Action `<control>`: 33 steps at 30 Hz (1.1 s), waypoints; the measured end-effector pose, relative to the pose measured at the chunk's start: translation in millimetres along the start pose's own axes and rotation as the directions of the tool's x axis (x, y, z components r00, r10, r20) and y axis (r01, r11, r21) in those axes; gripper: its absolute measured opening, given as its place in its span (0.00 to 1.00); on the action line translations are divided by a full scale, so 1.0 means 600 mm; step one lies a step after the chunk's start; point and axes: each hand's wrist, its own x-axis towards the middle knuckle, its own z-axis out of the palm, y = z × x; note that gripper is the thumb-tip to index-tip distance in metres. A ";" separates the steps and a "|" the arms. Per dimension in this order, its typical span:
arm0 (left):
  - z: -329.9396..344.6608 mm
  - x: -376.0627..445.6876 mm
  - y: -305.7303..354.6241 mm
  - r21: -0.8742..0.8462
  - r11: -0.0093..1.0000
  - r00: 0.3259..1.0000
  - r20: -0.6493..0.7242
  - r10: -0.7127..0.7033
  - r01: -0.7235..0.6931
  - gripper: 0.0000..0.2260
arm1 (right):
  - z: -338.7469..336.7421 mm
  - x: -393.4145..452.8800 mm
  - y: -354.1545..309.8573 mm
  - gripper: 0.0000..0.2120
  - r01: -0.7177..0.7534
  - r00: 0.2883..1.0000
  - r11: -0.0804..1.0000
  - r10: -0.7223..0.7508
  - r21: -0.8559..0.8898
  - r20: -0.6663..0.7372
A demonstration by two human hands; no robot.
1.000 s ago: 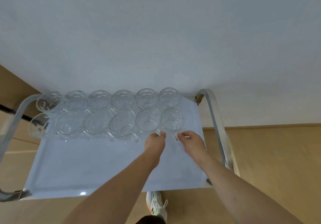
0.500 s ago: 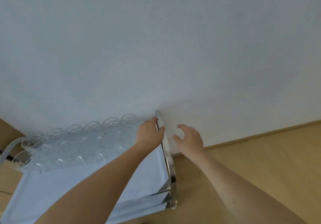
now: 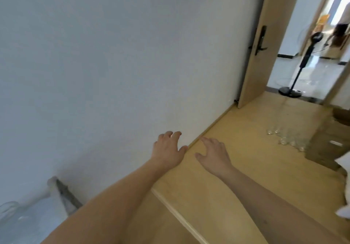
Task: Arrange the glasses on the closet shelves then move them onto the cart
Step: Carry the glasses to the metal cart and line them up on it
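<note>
We find our left hand [image 3: 167, 149] and right hand [image 3: 214, 153] empty, fingers spread, reaching out, we judge, toward the cluster of clear glasses [image 3: 287, 138] on the wooden floor [image 3: 236, 149]. The white cart [image 3: 28, 219] sits lower left.

A plain white wall [image 3: 113, 63] is filling most of the view, meeting a light wooden floor [image 3: 236, 168] along a matching baseboard [image 3: 212, 125]. At the far end a wooden door [image 3: 265, 41] is standing open, its black handle [image 3: 259, 41] showing. Beyond it daylight is gleaming on pale glossy tiles [image 3: 306, 69], where a black standing fan [image 3: 301, 61] is standing on its round base.
</note>
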 end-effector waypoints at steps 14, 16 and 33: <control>0.159 0.201 0.380 -0.010 0.853 0.834 0.206 0.513 -0.522 0.29 | -0.190 -0.010 0.347 0.35 -0.486 0.846 0.873 0.480 0.036 -0.231; 0.180 0.251 0.418 -0.018 0.826 0.804 0.219 0.553 -0.564 0.29 | -0.210 0.020 0.380 0.34 -0.519 0.819 0.853 0.515 0.055 -0.252; 0.314 0.667 0.585 -0.147 0.802 0.736 0.331 0.591 -0.578 0.29 | -0.307 0.350 0.573 0.34 -0.682 0.695 0.728 0.675 0.072 -0.248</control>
